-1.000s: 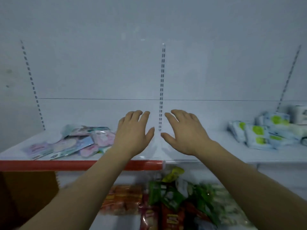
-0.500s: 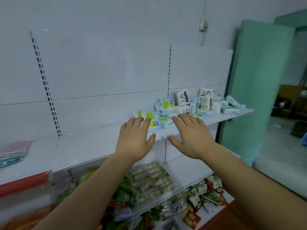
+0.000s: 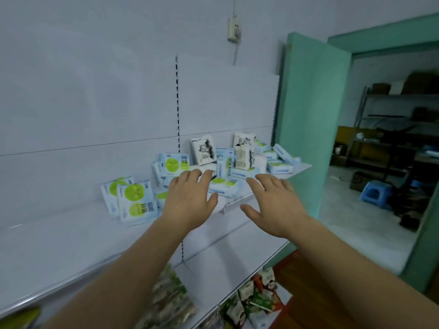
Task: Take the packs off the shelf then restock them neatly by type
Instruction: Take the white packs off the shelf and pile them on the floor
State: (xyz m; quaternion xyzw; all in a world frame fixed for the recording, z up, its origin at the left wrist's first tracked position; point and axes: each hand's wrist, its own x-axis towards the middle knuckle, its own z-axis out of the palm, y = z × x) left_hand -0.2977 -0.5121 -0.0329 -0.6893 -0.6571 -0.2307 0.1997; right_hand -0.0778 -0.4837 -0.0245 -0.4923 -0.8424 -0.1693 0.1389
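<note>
White shelf [image 3: 59, 245] w/ jumbled packs [image 3: 136, 203]; 2 hands, left [image 3: 190, 200], right [image 3: 275, 205], fingers spread.

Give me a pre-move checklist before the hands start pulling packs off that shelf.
1. Left hand free, fingers straight: ok.
2. Right hand free, fingers spread: ok.
3. Packs in view and unblocked, green-circle packs at left, white packs at back: ok.
4. Packs sorted by type: not ok, they lie jumbled and overlapping.
5. Pile safe from the shelf end: cannot tell, blue packs sit near it.
6. Place to set removed packs: cannot tell, none in view.
</note>
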